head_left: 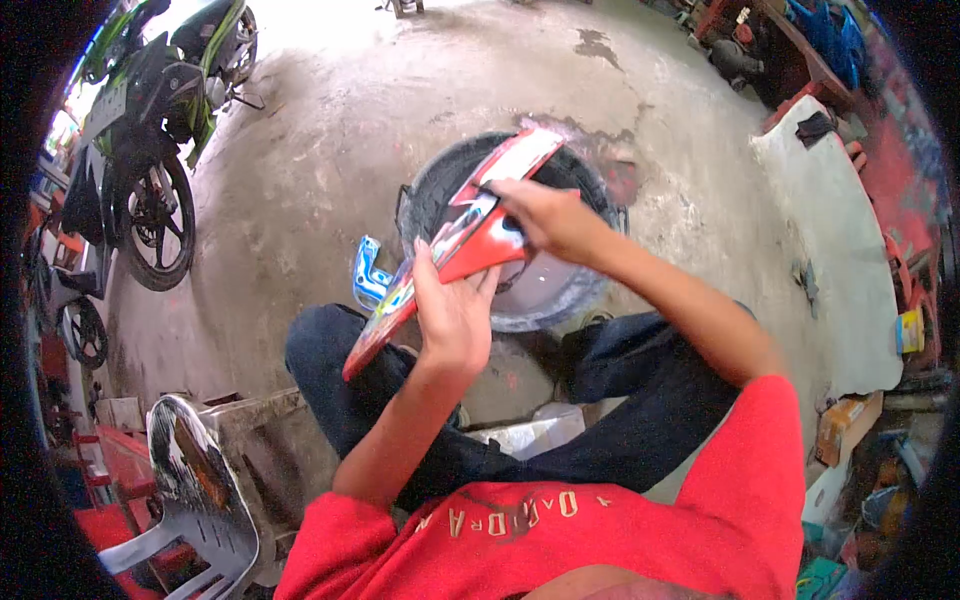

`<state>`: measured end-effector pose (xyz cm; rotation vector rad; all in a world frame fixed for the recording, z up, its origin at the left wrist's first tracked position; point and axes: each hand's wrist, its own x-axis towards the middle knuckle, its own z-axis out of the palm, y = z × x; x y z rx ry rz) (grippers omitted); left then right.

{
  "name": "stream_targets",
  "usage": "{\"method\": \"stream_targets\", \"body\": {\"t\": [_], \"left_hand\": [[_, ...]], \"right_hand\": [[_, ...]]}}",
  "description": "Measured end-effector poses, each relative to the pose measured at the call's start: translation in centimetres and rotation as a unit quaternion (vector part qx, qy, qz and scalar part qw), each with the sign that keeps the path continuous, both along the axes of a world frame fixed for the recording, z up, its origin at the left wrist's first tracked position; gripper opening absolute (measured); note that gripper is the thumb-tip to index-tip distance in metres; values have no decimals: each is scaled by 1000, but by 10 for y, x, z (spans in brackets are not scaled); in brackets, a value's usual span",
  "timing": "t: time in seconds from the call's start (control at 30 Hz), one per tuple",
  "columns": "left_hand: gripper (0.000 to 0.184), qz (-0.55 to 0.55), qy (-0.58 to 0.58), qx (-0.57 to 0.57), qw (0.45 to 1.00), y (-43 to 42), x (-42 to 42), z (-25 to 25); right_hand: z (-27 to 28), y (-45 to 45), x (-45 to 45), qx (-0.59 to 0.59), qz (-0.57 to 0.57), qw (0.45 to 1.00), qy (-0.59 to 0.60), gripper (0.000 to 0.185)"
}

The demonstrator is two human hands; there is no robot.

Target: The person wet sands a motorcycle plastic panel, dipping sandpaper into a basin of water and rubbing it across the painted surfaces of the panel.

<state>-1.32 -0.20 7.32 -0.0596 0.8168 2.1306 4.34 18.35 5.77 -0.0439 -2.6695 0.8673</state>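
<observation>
Red panel (483,248): tilted over tub (432,185), near end past tub's rim | left hand (453,312): fingers pinching panel | right hand (548,218): fingers curled at panel's face, can't tell if pinching | probably light, stiff, slick if wet; grip edges, above tub

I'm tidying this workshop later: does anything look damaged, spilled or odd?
The white chair at lower left looks odd: dark and brownish smears mar its backrest. A dark patch stains the floor beyond the tub; whether it's wet, I can't tell.
</observation>
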Motion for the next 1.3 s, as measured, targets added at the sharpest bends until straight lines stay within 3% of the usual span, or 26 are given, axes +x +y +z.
{"method": "stream_targets", "body": {"t": [0.07, 0.13, 0.2, 0.27, 0.3, 0.33, 0.4, 0.47, 0.5, 0.57, 0.6, 0.67, 0.73, 0.83, 0.9, 0.97, 1.0, 1.07, 1.13, 1.2, 1.3], "left_hand": [[59, 7, -5, -5, 1000, 1, -1, 4], [60, -5, -6, -14, 1000, 0, -4, 4], [61, -27, 4, -1, 1000, -1, -9, -2], [64, -10, -4, -15, 1000, 1, -4, 5], [64, -8, -5, -13, 1000, 0, -5, 3], [65, -5, -4, -7, 1000, 1, -6, 1], [64, -8, 0, -9, 1000, -1, -5, 1], [64, -7, -4, -3, 1000, 1, -7, -1], [64, -8, -9, 0, 1000, 1, -9, -5], [64, -21, -7, 12, 1000, 1, -6, 0], [64, -7, 7, -8, 1000, 0, -3, 4], [63, -4, 9, -6, 1000, 0, -5, 0], [62, 2, 4, -24, 1000, 1, -3, 4], [62, 1, -2, -18, 1000, 0, -6, 3], [61, -15, -10, -9, 1000, 0, -5, 4], [61, -4, -2, -27, 1000, 1, -3, 10], [61, 4, 1, -34, 999, 1, -3, 11], [61, -5, 10, -24, 1000, 0, -3, 8], [61, 1, -1, -35, 999, 1, -3, 9], [60, -5, -3, -14, 1000, 1, -5, 3], [59, 5, -7, -28, 1000, 1, -4, 3]], "right_hand": [[-7, 0, 2, 47, 0, 997, 54, 42], [-6, -30, 9, 44, 72, 988, 128, 42], [-4, -38, 16, 41, 117, 986, 108, 41], [-17, -21, 8, 5, 107, 988, 115, 41], [-10, -11, 7, 24, 35, 995, 86, 40], [-8, -5, 0, -56, -35, 997, 34, 40], [-12, -13, 8, -87, -51, 995, 17, 41], [-6, -40, 10, 38, 61, 990, 124, 44], [2, -47, 13, 53, 124, 984, 114, 47], [-10, -36, 10, 23, 121, 984, 127, 45], [-16, -26, 7, 9, 119, 984, 135, 44], [-24, -10, -2, -39, -35, 996, 66, 39], [-17, -20, 7, -88, -93, 992, -12, 39], [-5, -56, 15, 14, 82, 986, 143, 40], [-16, -42, 14, 17, 90, 985, 148, 40], [-30, -18, 8, 9, 52, 990, 130, 39], [-42, -8, 4, -110, -17, 990, 92, 37], [-13, -18, 14, -134, -67, 989, 0, 38], [-13, -41, 18, -67, 47, 990, 119, 42], [-2, -50, 23, 16, 145, 983, 114, 46], [-34, -18, 9, -10, 32, 993, 110, 40]]}}
